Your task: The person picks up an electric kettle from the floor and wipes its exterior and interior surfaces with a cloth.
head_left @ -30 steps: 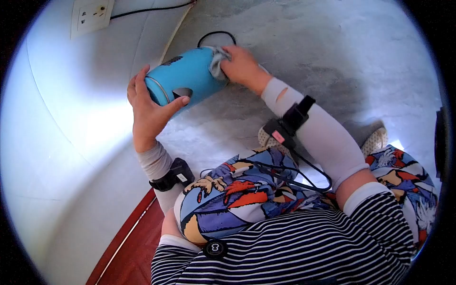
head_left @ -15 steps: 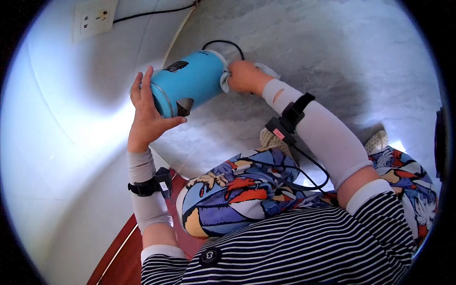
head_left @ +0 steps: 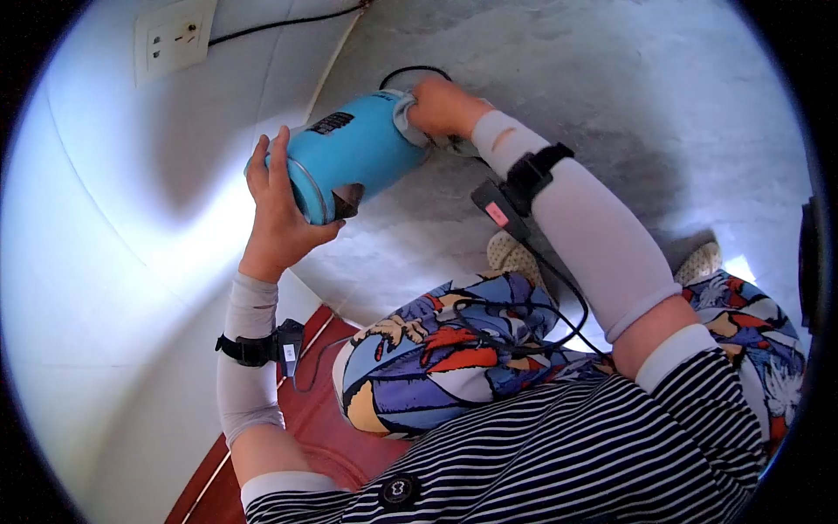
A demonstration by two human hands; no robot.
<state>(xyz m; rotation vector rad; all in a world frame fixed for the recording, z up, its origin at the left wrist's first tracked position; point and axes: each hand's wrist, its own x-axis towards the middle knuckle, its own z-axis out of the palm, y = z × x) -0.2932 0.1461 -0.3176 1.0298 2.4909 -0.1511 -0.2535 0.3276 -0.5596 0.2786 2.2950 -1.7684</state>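
Note:
A blue cylindrical appliance (head_left: 371, 148) lies tilted on its side above the floor, with a black label and a dark patch on its wall. My left hand (head_left: 284, 210) grips its near-left end, thumb below and fingers spread over the rim. At the opposite end, my right hand (head_left: 443, 106) is closed on a grey cloth (head_left: 405, 120) and presses it against the appliance's edge. Behind that end loops a black cord (head_left: 415, 68). The fingertips of my right hand are partly hidden by the cloth.
A wall socket (head_left: 175, 39) with a black cable plugged in is at the upper left on the white wall (head_left: 96, 218). Grey marbled floor (head_left: 559, 52) stretches beyond the hands. A red wooden surface (head_left: 340, 445) is beneath me, and my patterned shoes (head_left: 515, 255) rest on the floor.
My right hand with the cloth has moved slightly up and left along the appliance's end. The appliance and my left hand have shifted a little to the right and down.

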